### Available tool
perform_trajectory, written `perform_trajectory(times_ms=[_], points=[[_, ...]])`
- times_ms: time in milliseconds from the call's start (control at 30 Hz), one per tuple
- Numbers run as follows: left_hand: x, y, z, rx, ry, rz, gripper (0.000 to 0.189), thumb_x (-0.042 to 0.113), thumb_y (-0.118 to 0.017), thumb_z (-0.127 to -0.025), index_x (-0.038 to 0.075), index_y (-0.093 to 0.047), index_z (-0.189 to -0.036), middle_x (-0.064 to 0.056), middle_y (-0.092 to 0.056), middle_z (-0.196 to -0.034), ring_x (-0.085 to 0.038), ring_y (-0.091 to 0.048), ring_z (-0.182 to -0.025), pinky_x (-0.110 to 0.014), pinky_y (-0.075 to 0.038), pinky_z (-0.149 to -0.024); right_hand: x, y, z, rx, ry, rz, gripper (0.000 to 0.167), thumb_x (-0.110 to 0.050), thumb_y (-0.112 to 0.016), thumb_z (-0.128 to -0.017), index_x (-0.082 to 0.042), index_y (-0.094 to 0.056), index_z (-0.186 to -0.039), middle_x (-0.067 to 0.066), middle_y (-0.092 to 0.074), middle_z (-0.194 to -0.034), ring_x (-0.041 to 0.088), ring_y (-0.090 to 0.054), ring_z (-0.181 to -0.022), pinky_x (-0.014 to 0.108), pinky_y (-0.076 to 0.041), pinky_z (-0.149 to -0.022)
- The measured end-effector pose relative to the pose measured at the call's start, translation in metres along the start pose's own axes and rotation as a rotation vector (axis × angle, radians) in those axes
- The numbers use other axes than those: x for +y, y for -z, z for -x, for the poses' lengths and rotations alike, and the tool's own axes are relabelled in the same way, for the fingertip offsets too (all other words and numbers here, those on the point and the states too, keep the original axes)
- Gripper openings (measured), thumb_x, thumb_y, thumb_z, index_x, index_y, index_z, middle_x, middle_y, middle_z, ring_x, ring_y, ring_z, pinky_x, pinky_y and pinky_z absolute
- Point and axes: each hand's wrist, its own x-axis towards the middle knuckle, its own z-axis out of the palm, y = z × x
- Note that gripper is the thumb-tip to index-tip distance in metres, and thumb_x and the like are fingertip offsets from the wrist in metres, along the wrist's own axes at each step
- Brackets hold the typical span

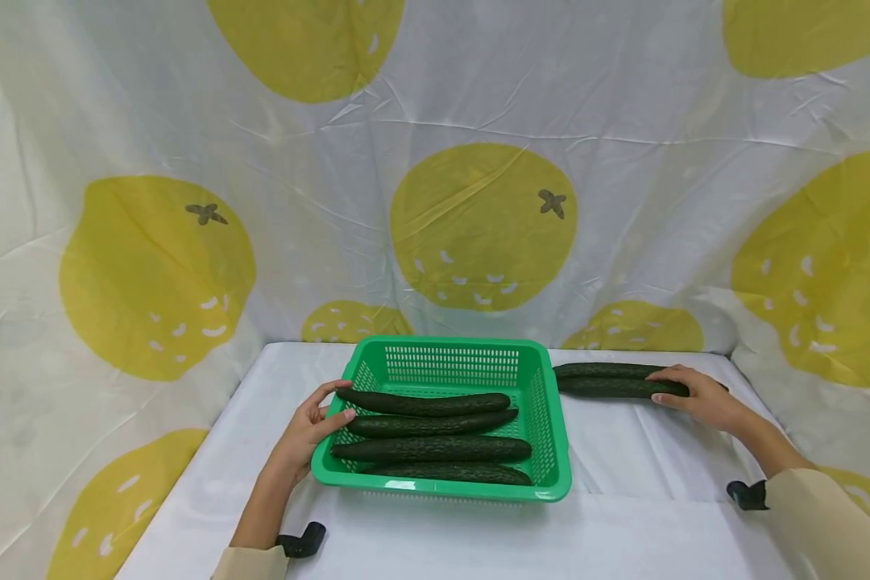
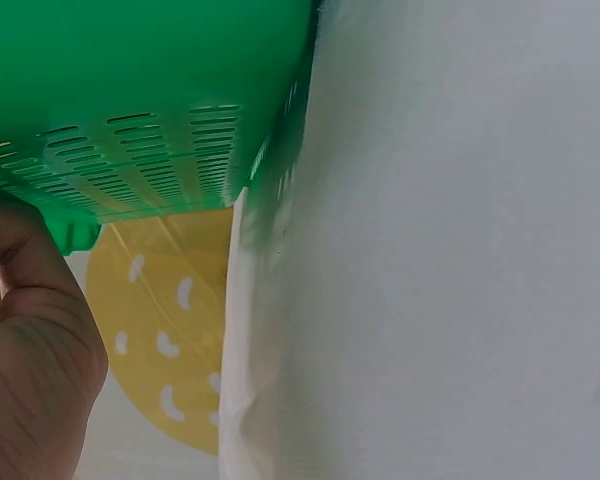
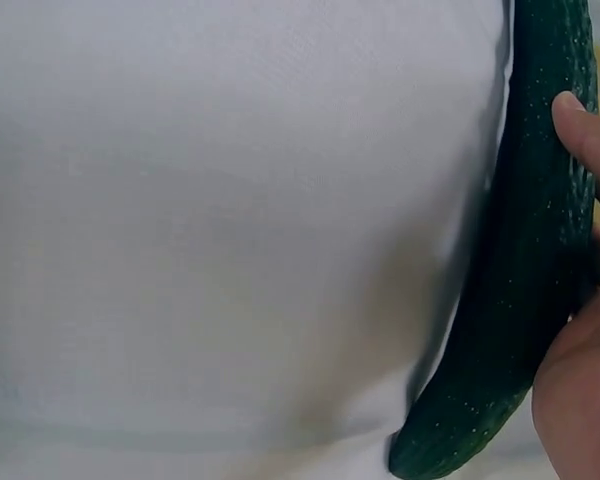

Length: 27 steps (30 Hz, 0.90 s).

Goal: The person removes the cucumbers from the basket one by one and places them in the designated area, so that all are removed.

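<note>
- Left hand [image 1: 312, 431]: gripping basket [image 1: 442, 487] by rim; four cucumbers [image 1: 431, 449] inside.
- Right hand [image 1: 705, 400]: grasping near cucumber [image 1: 609, 388]; far cucumber [image 1: 602, 370] alongside.
- White cloth [image 1: 623, 532] beneath; fruit-print curtain [image 1: 623, 80] behind.

The head view looks forward and down over the white cloth-covered desk [image 1: 638, 515], far enough back to frame the whole green slotted plastic basket [image 1: 557, 451] and the white fabric backdrop printed with yellow fruit [image 1: 638, 242]. The left wrist view sits low and very near — turned sideways, the desk filling its right side — facing the basket's outside past the left hand [image 1: 300, 435]; head and left wrist share both. The right wrist view looks closely onto the desk, a long dark-green cucumber [image 3: 520, 250] and the right hand [image 1: 706, 400] at its right — both shared with the head view.
</note>
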Motion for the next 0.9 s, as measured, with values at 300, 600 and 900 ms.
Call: perform_trajectory(times_ms=[300, 600, 900], points=[[0.002, -0.002, 0.0, 0.018, 0.0, -0.008, 0.064, 0.02, -0.067, -0.102, 0.014, -0.033, -0.155, -0.021, -0.069, -0.128, -0.021, -0.076, -0.097, -0.041, -0.063, -0.081, 0.0, -0.003, -0.003, 0.056, -0.035, 0.05, 0.048, -0.036, -0.072, -0.098, -0.005, -0.065, -0.133, 0.031, -0.057, -0.141, 0.057, -0.044, -0.133, 0.07, -0.04, -0.101], [-0.001, -0.002, 0.0, 0.019, 0.002, -0.003, 0.064, 0.02, -0.067, -0.102, 0.013, -0.032, -0.156, -0.019, -0.07, -0.127, -0.021, -0.076, -0.097, -0.041, -0.063, -0.082, -0.001, -0.004, -0.004, 0.111, -0.043, 0.06, 0.046, -0.033, -0.073, -0.097, -0.004, -0.066, -0.132, 0.03, -0.06, -0.138, 0.054, -0.047, -0.131, 0.068, -0.04, -0.1], [0.0, -0.002, 0.0, 0.024, 0.013, -0.004, 0.066, 0.021, -0.067, -0.101, 0.013, -0.031, -0.157, -0.006, -0.074, -0.118, -0.022, -0.077, -0.097, -0.042, -0.063, -0.082, -0.017, 0.002, -0.009, 0.152, 0.005, 0.074, 0.042, -0.03, -0.073, -0.098, -0.004, -0.067, -0.13, 0.024, -0.066, -0.131, 0.05, -0.056, -0.123, 0.066, -0.043, -0.097]])
